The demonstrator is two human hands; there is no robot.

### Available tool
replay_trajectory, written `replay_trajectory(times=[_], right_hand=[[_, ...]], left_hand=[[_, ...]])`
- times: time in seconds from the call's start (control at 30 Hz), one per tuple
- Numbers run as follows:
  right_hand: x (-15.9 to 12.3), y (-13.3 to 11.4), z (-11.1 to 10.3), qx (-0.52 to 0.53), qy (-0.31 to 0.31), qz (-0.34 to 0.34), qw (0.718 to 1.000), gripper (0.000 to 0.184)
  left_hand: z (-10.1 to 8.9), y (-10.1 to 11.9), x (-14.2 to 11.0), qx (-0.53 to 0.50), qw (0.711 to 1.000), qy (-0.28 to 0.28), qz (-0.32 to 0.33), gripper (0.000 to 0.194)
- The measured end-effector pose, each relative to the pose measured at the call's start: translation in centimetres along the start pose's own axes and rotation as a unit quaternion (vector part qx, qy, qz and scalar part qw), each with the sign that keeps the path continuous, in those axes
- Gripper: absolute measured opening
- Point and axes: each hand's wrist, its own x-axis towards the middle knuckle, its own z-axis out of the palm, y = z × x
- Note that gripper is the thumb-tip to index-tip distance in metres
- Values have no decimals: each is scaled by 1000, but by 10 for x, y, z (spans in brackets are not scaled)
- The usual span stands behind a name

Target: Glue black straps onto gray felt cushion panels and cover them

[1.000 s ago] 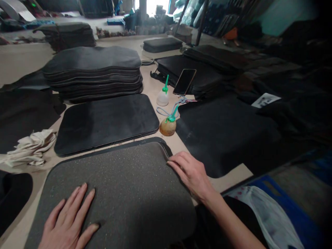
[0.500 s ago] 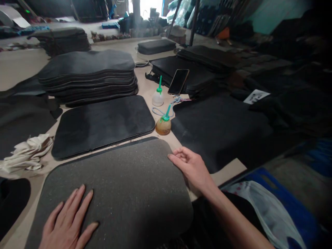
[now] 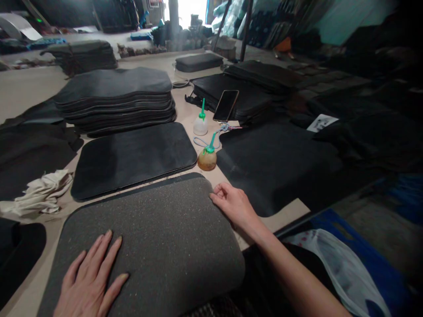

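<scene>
A grey speckled sheet [image 3: 158, 233] with rounded corners lies in front of me, with a darker edge showing along its far side. My left hand [image 3: 90, 277] rests flat on its left part, fingers spread. At the sheet's upper right edge, my right hand [image 3: 231, 202] has its thumb and curled fingers pinched together on the rim. Just beyond that corner stands a squeeze bottle [image 3: 207, 162] with amber liquid and a green nozzle. Behind it is a whitish squeeze bottle [image 3: 200, 127], also green-tipped. A low stack of black rounded sheets [image 3: 135, 158] lies directly past the grey one.
A tall stack of dark sheets [image 3: 115, 101] stands farther back. A phone [image 3: 226, 105] leans against black pieces on the right. Crumpled cloth [image 3: 44, 191] lies at left. Black material [image 3: 271, 163] covers the right side, and a plastic bag [image 3: 343, 268] is at lower right.
The view has shifted slightly, so most things sit a little differently in the picture. Both hands keep their places on the grey sheet.
</scene>
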Motion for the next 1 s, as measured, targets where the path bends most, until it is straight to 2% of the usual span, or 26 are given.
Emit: replay_trajectory(times=[0.07, 0.2, 0.3, 0.4, 0.5, 0.57, 0.7, 0.9, 1.0], right_hand=[[0, 1, 1, -19, 1, -5, 1000, 9], [-5, -3, 0, -135, 55, -34, 989, 30], [-10, -8, -3, -199, 77, -156, 964, 32], [-15, -12, -1, -181, 14, -291, 939, 32], [-16, -14, 9, -173, -59, -356, 916, 30], [-14, -14, 16, -185, -81, -371, 906, 29], [-6, -14, 25, -205, -71, -379, 900, 32], [4, -13, 35, -186, -53, -377, 906, 32], [4, -11, 39, -176, -46, -377, 908, 33]], left_hand=[[-3, 3, 1, -7, 1000, 0, -6, 73], [-10, 9, 2, -31, 999, -14, -30, 71], [-12, 12, 1, -44, 997, -31, -47, 71], [-14, 13, 0, -45, 997, -43, -48, 71], [-16, 12, 0, -38, 997, -45, -43, 71], [-16, 10, 1, -34, 998, -42, -40, 72], [-16, 8, 6, -30, 998, -38, -46, 72], [-15, 5, 11, -26, 997, -39, -65, 69], [-21, 12, 13, -4, 996, -33, -85, 69]])
